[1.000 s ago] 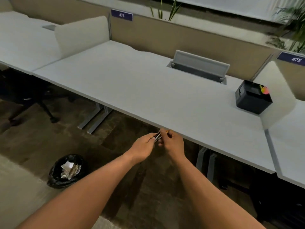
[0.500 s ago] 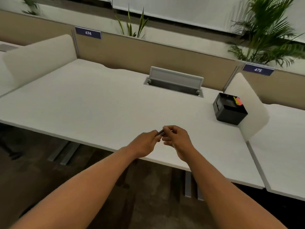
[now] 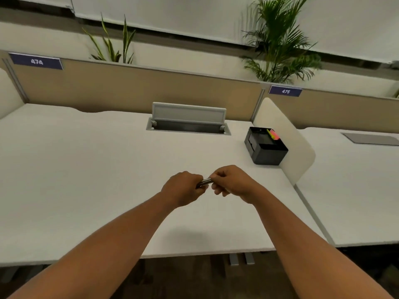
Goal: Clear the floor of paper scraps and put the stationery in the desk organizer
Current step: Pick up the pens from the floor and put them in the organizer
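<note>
Both hands meet over the middle of a white worktop [image 3: 86, 169], each gripping one end of a small bundle of dark pens [image 3: 204, 182] held level between them. Fingers of the left hand [image 3: 183, 188] curl around the bundle's left end; the right hand [image 3: 233, 183] pinches its right end. Well apart, toward the far right corner of the worktop, stands a black desk organizer [image 3: 266, 153] with pink and yellow sticky notes [image 3: 273, 134] poking from its back compartment. It sits just beside a rounded cream divider [image 3: 287, 139]. Behind the hands, a grey cable hatch [image 3: 187, 120] stands propped up. A tan partition [image 3: 129, 89] runs along the back, bearing blue labels reading 474 [image 3: 36, 61] and 475 [image 3: 285, 91]. Green plants [image 3: 278, 44] rise behind it. Dark floor [image 3: 183, 279] shows beneath the worktop's near edge.
</note>
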### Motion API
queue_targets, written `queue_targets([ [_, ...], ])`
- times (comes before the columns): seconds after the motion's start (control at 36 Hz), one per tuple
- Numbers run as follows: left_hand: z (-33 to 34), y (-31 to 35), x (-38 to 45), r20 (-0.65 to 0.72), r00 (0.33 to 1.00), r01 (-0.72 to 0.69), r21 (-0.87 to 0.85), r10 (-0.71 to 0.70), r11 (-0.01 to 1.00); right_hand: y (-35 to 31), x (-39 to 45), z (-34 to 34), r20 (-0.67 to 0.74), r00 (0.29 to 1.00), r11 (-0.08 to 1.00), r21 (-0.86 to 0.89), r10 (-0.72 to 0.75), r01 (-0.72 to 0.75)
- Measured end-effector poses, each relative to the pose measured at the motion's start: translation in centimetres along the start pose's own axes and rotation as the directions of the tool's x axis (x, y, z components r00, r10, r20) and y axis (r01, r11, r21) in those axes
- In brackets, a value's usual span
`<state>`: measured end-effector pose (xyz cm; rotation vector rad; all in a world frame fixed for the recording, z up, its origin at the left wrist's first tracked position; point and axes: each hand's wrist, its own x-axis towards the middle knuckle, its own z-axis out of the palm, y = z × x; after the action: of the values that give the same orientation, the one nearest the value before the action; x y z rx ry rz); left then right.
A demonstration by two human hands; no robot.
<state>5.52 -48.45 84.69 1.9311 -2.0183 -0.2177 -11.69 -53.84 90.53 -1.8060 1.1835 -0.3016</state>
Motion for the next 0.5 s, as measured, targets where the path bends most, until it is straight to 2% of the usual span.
queue_targets([
  [0.25,1.2,1.2,7.7,-0.033,0.998,-0.046,0.049,0.047,0.998,1.3,4.5,-5.4,-0.057,0.998,0.992,0.12,0.036,-0.029],
  [0.36,1.0,2.5,12.5,-0.035,0.995,-0.088,0.089,0.091,0.992,1.7,6.8,-9.0,-0.089,0.995,0.993,0.117,0.035,-0.025],
  [0.5,0.8,5.2,17.9,-0.071,0.995,-0.072,0.065,0.077,0.995,2.0,9.7,-14.5,-0.122,0.992,0.993,0.116,0.021,-0.007],
])
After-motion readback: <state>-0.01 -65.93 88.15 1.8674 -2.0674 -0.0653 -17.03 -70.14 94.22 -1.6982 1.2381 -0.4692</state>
